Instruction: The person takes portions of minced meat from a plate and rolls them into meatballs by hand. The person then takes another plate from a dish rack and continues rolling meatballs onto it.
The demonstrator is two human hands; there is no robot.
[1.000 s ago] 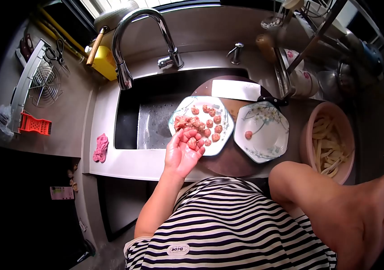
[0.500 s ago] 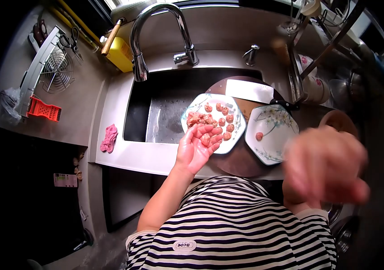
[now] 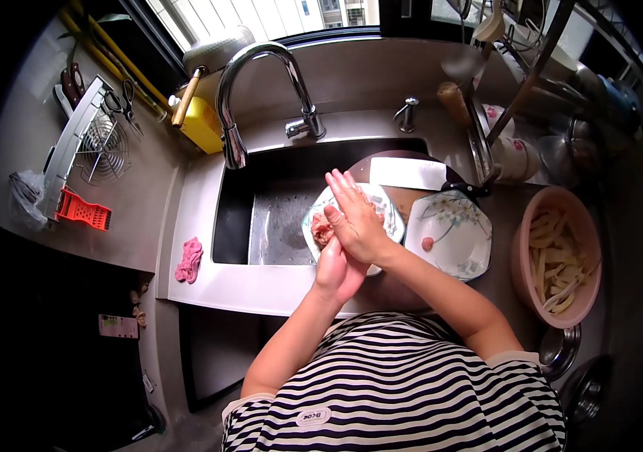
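Observation:
My left hand [image 3: 339,273] is palm up, with my right hand [image 3: 359,226] laid flat over it, fingers stretched out. The small meat ball that lay in my left palm is hidden between the two palms. Both hands are above a white patterned plate [image 3: 314,242], where a lump of raw minced meat [image 3: 321,229] shows beside the fingers and the other meat balls are mostly covered. On a second white plate [image 3: 455,257] to the right lies one meat ball [image 3: 428,243].
A round board [image 3: 359,163] carries a cleaver [image 3: 409,172] behind the plates. The sink [image 3: 276,218] and faucet [image 3: 231,143] are at the left. A pink bowl [image 3: 521,260] of pale strips stands right, near a dish rack [image 3: 479,143]. A pink cloth [image 3: 189,261] lies on the left rim.
My right hand has come from the far right, where it was raised and blurred, onto my left palm. The meat ball in my left hand has become hidden.

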